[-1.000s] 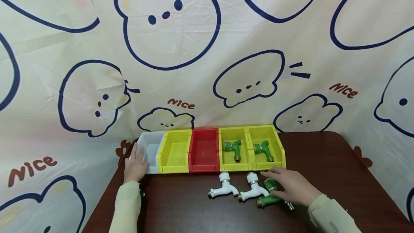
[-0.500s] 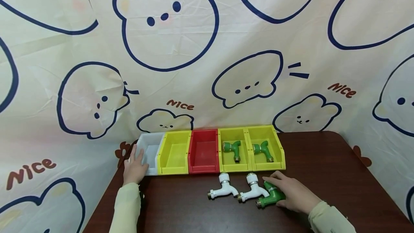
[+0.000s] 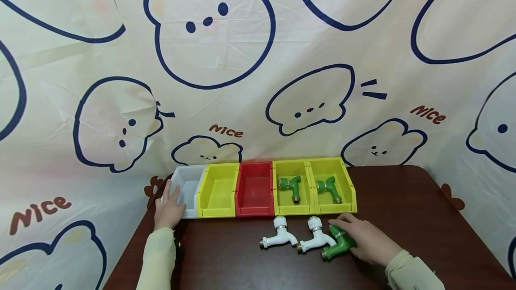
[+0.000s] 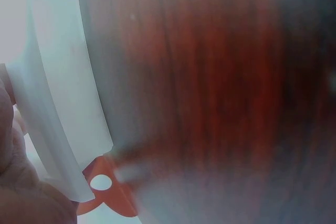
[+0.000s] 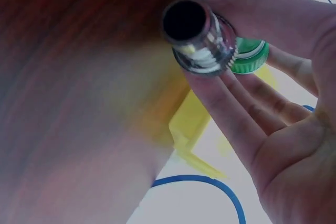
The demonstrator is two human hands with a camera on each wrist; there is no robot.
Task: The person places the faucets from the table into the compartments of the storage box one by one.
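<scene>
My right hand (image 3: 368,240) grips a green tap (image 3: 340,243) at the front right of the table, thumb on one side and fingers on the other. In the right wrist view the tap's metal threaded end (image 5: 202,38) faces the camera between thumb and fingers. Left of it lie two white taps, one (image 3: 316,236) close beside the green one and another (image 3: 279,234) further left. My left hand (image 3: 168,209) rests on the left side of the white bin (image 3: 189,191), fingers extended. The left wrist view shows only part of that hand beside the bin's wall (image 4: 68,72).
Right of the white bin the row continues with a yellow bin (image 3: 217,213), a red bin (image 3: 255,211) and two more yellow bins. Each of these last two holds a green tap (image 3: 295,189). A patterned cloth (image 3: 242,66) hangs behind the dark wooden table (image 3: 225,258).
My right hand has drawn back slightly from over the green tap and now holds it from the right. The tap has turned a little. My left hand stays at the white bin.
</scene>
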